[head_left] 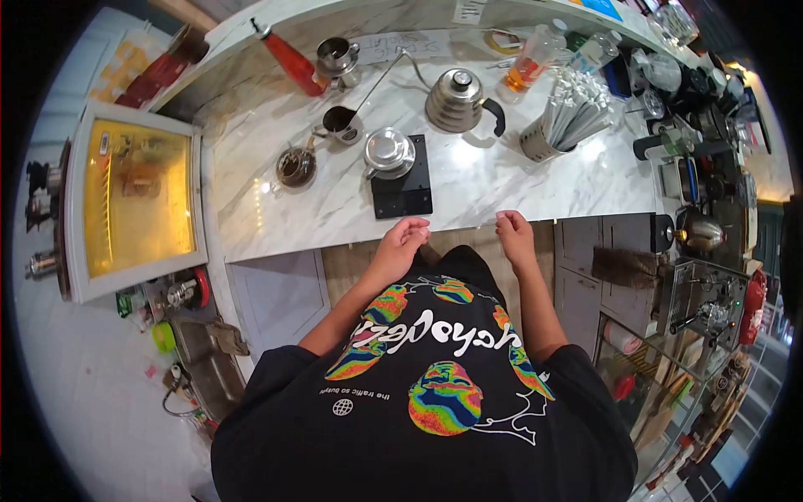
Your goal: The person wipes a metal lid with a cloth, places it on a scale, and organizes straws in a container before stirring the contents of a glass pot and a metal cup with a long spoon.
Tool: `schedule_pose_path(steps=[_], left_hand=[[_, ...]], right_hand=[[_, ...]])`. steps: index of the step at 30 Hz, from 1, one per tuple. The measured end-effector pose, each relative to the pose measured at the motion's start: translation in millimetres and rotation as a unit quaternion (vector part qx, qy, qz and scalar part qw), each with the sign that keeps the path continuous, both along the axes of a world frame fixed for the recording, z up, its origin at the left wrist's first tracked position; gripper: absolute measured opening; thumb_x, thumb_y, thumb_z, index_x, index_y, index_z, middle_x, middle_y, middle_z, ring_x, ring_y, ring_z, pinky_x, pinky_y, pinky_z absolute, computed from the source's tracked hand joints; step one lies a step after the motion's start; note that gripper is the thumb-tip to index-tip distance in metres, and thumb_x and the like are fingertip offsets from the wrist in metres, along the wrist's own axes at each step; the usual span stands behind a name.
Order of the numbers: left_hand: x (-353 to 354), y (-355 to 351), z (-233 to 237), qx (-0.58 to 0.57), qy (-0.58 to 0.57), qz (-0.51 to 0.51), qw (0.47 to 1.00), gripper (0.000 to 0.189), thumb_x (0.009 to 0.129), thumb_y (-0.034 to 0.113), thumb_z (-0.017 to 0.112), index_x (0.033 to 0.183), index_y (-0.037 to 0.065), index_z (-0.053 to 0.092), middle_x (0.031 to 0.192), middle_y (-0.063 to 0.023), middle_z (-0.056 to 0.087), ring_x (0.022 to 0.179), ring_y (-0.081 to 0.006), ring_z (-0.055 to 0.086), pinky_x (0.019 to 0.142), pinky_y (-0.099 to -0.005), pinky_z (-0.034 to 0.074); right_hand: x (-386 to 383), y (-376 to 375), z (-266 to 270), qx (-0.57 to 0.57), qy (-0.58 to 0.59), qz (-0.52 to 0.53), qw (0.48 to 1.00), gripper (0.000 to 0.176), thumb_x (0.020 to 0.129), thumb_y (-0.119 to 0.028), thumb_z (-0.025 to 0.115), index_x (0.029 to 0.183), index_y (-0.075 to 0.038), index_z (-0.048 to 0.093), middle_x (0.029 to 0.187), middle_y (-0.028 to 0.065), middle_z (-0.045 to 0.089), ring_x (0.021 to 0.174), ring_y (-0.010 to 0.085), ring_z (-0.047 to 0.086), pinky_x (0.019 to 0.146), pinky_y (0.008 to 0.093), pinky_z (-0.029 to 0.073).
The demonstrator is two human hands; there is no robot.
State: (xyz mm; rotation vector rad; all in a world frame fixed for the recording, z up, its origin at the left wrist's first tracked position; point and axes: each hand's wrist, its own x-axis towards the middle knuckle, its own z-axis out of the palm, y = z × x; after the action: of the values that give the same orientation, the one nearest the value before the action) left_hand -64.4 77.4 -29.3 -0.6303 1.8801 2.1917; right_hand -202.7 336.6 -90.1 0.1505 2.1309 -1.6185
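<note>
My left hand (403, 238) rests at the front edge of the white marble counter (519, 184), fingers curled and holding nothing. It lies just below a black scale (405, 194) that carries a round metal lidded vessel (389, 153). My right hand (513, 233) sits a little to the right on the same edge, also curled and empty. Further back stands a steel gooseneck kettle (456, 100). A small dark cup with a long spoon (343, 125) and a glass of dark grounds (296, 167) stand left of the scale.
A red bottle (293, 58) and a metal jug (337, 57) stand at the back left. A tin of white straws (570, 124) and an orange-filled bottle (527, 65) are at the back right. A yellow-lit display case (134, 197) is left; coffee machinery (711, 305) is right.
</note>
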Motion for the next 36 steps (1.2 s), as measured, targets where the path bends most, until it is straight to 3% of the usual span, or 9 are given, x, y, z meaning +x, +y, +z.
schedule_pose_path(steps=[7,10,14,18,22,23,26,27,36], left_hand=[[-47,12,29,0.009,-0.051,-0.062,0.997,0.033,0.110,0.031,0.052,0.133,0.009,0.059,0.120,-0.0036,0.068,0.108,-0.0131,0.063,0.091,-0.0301,0.049],[-80,37,48,0.056,-0.026,-0.053,0.997,0.034,0.110,0.031,0.052,0.134,0.009,0.059,0.122,-0.0046,0.068,0.108,-0.0136,0.063,0.091,-0.0305,0.049],[-132,80,48,0.027,0.015,-0.003,1.000,0.034,0.109,0.030,0.054,0.133,0.007,0.059,0.120,-0.0063,0.070,0.107,-0.0146,0.064,0.089,-0.0317,0.049],[-178,136,45,-0.031,0.003,0.051,0.998,0.035,0.109,0.031,0.053,0.132,0.006,0.060,0.121,-0.0078,0.069,0.108,-0.0153,0.064,0.091,-0.0332,0.050],[-209,194,31,-0.004,-0.029,0.086,0.996,0.036,0.109,0.031,0.053,0.133,0.006,0.060,0.120,-0.0079,0.070,0.108,-0.0161,0.065,0.091,-0.0337,0.050],[-215,206,23,-0.010,-0.029,0.088,0.996,0.036,0.109,0.031,0.054,0.134,0.006,0.059,0.121,-0.0081,0.070,0.108,-0.0162,0.065,0.091,-0.0339,0.050],[-233,236,17,-0.015,-0.022,0.104,0.994,0.034,0.108,0.029,0.056,0.133,0.006,0.058,0.118,-0.0059,0.070,0.102,-0.0134,0.064,0.084,-0.0291,0.049],[-238,244,20,-0.012,-0.031,0.110,0.993,0.034,0.108,0.028,0.056,0.133,0.005,0.058,0.118,-0.0063,0.070,0.103,-0.0135,0.064,0.085,-0.0293,0.050],[-288,272,35,-0.046,-0.030,0.103,0.993,0.037,0.108,0.030,0.054,0.136,0.006,0.057,0.123,-0.0077,0.070,0.109,-0.0156,0.064,0.092,-0.0324,0.049]], right_hand=[[-53,49,10,-0.008,-0.005,-0.107,0.994,0.026,0.102,-0.026,0.066,0.108,-0.001,0.070,0.087,0.0006,0.066,0.080,0.0107,0.061,0.075,0.0278,0.050],[-100,80,12,0.009,0.042,-0.104,0.994,0.028,0.101,-0.027,0.067,0.108,-0.001,0.070,0.089,0.0016,0.067,0.081,0.0117,0.061,0.076,0.0284,0.051],[-173,122,29,0.027,0.042,-0.121,0.991,0.030,0.100,-0.028,0.067,0.109,0.000,0.070,0.092,0.0034,0.070,0.083,0.0135,0.063,0.077,0.0292,0.051],[-261,165,25,0.058,0.106,-0.071,0.990,0.030,0.099,-0.028,0.068,0.109,0.000,0.070,0.095,0.0062,0.072,0.085,0.0147,0.064,0.079,0.0309,0.052],[-349,186,17,0.144,0.189,-0.004,0.971,0.028,0.098,-0.027,0.068,0.111,-0.002,0.071,0.096,0.0121,0.073,0.088,0.0229,0.069,0.082,0.0346,0.054],[-368,186,18,0.168,0.202,0.011,0.965,0.028,0.096,-0.026,0.069,0.114,-0.004,0.071,0.107,0.0172,0.071,0.097,0.0306,0.070,0.087,0.0390,0.054],[-427,187,-8,0.246,0.342,0.070,0.904,0.031,0.094,-0.025,0.069,0.117,-0.005,0.071,0.119,0.0203,0.067,0.109,0.0362,0.067,0.094,0.0437,0.053],[-440,184,-6,0.233,0.312,0.070,0.919,0.033,0.092,-0.021,0.070,0.121,-0.006,0.070,0.128,0.0205,0.063,0.117,0.0398,0.062,0.099,0.0469,0.050],[-505,165,-30,0.293,0.404,0.160,0.852,0.031,0.088,-0.010,0.070,0.119,-0.006,0.072,0.126,0.0163,0.064,0.113,0.0384,0.062,0.096,0.0450,0.052]])
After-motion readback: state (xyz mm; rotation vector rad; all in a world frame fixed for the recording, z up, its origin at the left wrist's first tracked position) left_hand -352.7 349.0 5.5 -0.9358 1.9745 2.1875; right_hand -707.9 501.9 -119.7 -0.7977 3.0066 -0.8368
